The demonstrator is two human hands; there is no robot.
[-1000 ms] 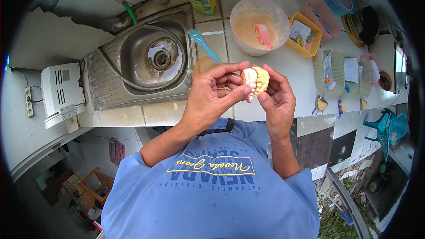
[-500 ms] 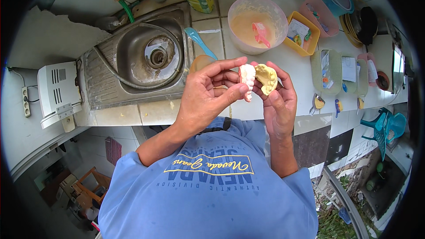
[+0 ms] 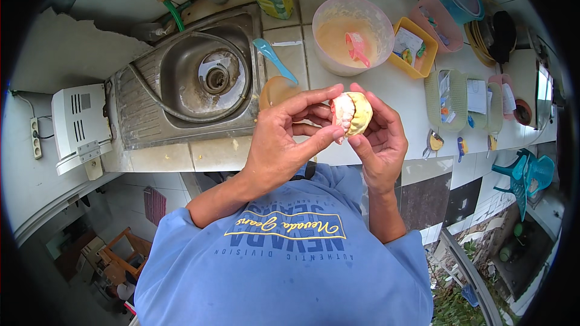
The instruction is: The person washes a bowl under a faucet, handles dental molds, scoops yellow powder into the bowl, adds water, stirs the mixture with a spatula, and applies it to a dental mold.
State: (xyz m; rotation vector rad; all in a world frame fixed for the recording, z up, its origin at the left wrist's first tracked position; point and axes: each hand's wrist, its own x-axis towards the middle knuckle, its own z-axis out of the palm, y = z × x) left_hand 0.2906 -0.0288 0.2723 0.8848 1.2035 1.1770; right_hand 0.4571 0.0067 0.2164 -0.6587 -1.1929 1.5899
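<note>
Above the counter's front edge, my left hand [image 3: 284,129] grips a white and pink dental model [image 3: 344,111] between thumb and fingers. My right hand [image 3: 382,138] holds a pale yellow dental cast [image 3: 362,114] by its outer side. The two pieces press together along their toothed edges, white on the left and yellow on the right. Fingers cover the outer and far parts of both. Just beyond my left hand lie a round tan disc [image 3: 277,91] and a blue spatula [image 3: 275,60] on the tiles.
A steel sink [image 3: 175,78] with a grey hose stands left. Behind my hands is a bucket [image 3: 329,9] of cream powder with a pink scoop [image 3: 356,48]. A soap bottle [image 3: 273,0], a yellow basket [image 3: 423,63] and a pale green basket [image 3: 447,114] line the counter.
The yellow cast has turned and moved left against the white and pink model; the two were slightly apart and angled before. Both hands keep their holds, the right one now closer in.
</note>
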